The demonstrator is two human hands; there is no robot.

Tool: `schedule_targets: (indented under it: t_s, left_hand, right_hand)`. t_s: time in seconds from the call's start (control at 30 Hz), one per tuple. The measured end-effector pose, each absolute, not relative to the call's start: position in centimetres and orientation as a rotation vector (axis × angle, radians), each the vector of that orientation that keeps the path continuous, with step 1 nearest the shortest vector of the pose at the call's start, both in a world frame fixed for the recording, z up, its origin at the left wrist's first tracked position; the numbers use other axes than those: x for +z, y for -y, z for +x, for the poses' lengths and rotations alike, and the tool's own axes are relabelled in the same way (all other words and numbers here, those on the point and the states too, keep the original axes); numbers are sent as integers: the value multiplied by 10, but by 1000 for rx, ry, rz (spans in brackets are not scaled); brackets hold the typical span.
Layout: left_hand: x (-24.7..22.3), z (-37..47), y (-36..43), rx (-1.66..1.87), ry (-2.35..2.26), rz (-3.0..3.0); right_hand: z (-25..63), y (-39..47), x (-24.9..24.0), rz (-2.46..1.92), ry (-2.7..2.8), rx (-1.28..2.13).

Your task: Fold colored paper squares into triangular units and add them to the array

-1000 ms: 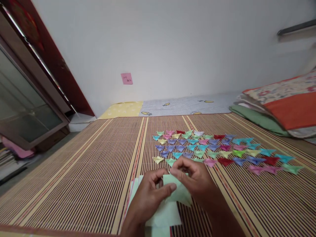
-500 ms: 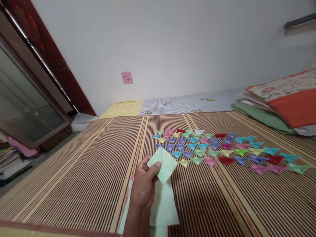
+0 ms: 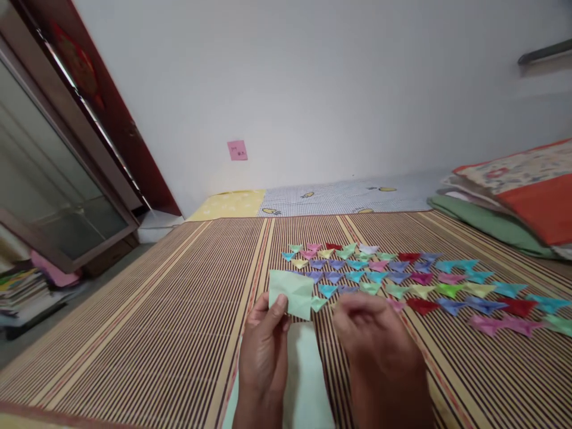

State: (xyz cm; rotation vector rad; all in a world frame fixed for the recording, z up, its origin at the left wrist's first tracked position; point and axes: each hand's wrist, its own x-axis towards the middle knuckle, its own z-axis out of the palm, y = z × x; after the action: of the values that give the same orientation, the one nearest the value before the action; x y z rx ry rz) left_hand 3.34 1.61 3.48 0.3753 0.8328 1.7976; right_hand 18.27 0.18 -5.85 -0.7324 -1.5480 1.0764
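Observation:
My left hand [image 3: 266, 342] pinches a light green paper square [image 3: 292, 295] between thumb and fingers, its faint creases facing me. To the right, my right hand [image 3: 373, 325] has its fingers curled together, and what they hold, if anything, is hidden. A small green folded paper [image 3: 318, 303] sits between the square and my right hand. Larger light green paper [image 3: 308, 375] lies below and behind my left wrist. Rows of small folded papers in many colours, among them a red one [image 3: 422, 306] and a bright green one [image 3: 449, 290], spread over the striped mat [image 3: 179, 322].
Folded bedding and an orange-edged pillow [image 3: 540, 202] are stacked at the right. A patterned cloth [image 3: 330, 196] runs along the white wall, which bears a pink note [image 3: 236, 150]. Books [image 3: 27, 292] and a glass-paned cabinet door [image 3: 58, 196] stand at the left.
My right hand has come into view. The green square in my left hand has turned from a diamond to nearly level. A small green folded paper now shows beside it. The view has shifted slightly.

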Motion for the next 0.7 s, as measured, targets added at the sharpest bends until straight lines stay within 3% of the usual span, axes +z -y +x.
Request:
schedule_targets:
  t_s: [0.17,0.3,0.53,0.7]
  left_hand:
    - [40,48,-15,1806,-822,150]
    - [33,52,-15,1750,-856,229]
    - [27,25,-13,1681,-1289,845]
    - [34,17,-9,1483,-1226,1001]
  right_hand:
    - [138,-44,18,-729,1179,1389]
    - [137,-42,19,-769,1130,1347]
    - [175,-50,26,-918,1584,1099]
    - [182,-50,31,-940,1704,1016]
